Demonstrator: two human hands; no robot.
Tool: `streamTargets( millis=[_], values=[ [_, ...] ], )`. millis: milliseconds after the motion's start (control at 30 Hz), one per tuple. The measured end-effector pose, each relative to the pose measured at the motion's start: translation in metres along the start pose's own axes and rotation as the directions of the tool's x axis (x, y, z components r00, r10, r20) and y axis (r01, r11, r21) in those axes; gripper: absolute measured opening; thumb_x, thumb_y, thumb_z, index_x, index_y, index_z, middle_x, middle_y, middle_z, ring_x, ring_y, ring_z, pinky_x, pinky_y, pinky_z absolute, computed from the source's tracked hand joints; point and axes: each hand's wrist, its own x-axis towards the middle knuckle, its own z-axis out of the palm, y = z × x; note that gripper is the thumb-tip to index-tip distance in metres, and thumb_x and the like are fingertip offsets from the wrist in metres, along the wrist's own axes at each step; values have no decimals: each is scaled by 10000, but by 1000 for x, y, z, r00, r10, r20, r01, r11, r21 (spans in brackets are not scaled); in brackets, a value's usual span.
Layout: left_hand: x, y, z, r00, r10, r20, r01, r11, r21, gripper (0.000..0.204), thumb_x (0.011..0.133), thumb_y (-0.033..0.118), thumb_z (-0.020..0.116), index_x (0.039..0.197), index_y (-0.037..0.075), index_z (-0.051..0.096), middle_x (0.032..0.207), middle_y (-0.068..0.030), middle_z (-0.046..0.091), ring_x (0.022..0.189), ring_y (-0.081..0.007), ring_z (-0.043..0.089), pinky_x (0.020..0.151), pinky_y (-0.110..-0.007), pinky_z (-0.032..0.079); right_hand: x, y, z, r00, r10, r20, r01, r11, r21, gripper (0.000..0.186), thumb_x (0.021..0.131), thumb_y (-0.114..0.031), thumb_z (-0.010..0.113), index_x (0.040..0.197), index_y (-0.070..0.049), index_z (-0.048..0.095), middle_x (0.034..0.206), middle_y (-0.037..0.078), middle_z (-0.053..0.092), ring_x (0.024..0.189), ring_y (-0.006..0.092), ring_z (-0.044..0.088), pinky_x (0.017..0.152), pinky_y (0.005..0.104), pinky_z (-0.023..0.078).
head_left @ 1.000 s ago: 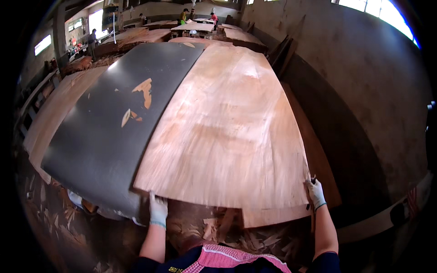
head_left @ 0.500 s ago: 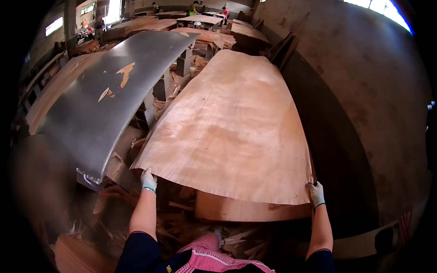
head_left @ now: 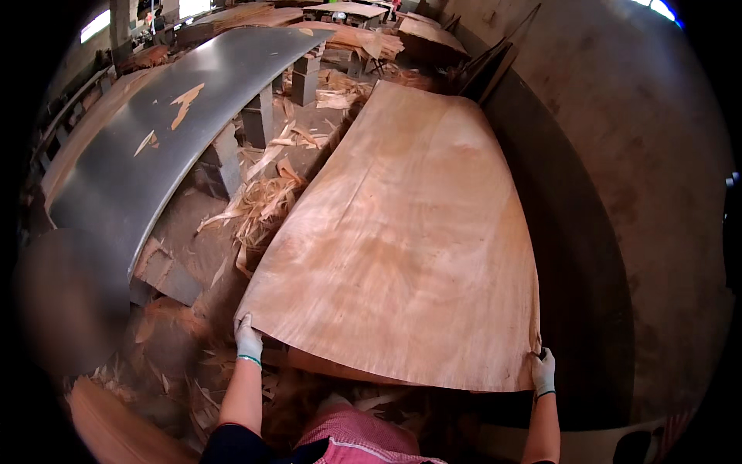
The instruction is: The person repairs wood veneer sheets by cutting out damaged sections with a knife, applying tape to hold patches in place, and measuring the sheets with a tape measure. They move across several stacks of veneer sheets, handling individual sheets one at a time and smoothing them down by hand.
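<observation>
Grasping a wood sheet (head_left: 402, 232), left hand (head_left: 247, 340), right hand (head_left: 544, 371), glossy dark tabletop (head_left: 147, 170), littered floor (head_left: 197, 246), stained wall (head_left: 626, 124).

Left hand (head_left: 247, 340): gloved, pinch grip, fingers partly hidden. Right hand (head_left: 544, 372): gloved, curled in a grip, nearer the body, finger detail too small to read. Hands wide apart, roughly level. Left forearm (head_left: 241, 394), right forearm (head_left: 543, 429): bare, reaching forward.

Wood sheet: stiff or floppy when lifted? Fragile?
Probably floppy: the wood sheet looks thin and gently wavy, with left hand and right hand at its near corners. May split easily, given the torn wood strips alongside.
</observation>
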Motion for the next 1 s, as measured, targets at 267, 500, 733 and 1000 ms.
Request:
streamTargets(
  millis=[267,500,733,1000],
  values=[
    [-18,-96,9,966,198,-166,-159,962,220,451,898,18,554,1335,-6,444,1289,-133,535,1163,-256,537,1012,-387,431,62,81,12,1000,-6,1,6,995,104,116,861,-42,618,951,21,581,830,40,607,754,111,522,687,268,444],
    [-125,-176,28,980,198,-4,-198,980,33,433,922,86,556,1340,6,479,1298,-131,556,1210,-269,540,1017,-407,460,86,233,-12,981,181,67,-189,972,142,356,931,-81,560,1256,49,492,1245,239,578,1142,354,562,971,388,438],
    [-18,-283,2,952,84,-295,-42,988,146,420,922,187,609,1280,-9,514,1233,-121,587,1078,-262,591,926,-404,503,153,231,45,1000,25,0,-24,949,-316,280,926,-64,555,1191,25,533,1126,215,643,1040,337,610,907,367,453],
    [-76,-355,22,902,-115,-417,205,963,177,485,938,240,582,1348,2,479,1335,-123,549,1210,-280,531,1045,-468,410,155,275,85,986,163,-27,-155,855,-494,460,946,-140,570,1367,-4,445,1278,240,575,1160,390,554,968,436,442]
  ],
)
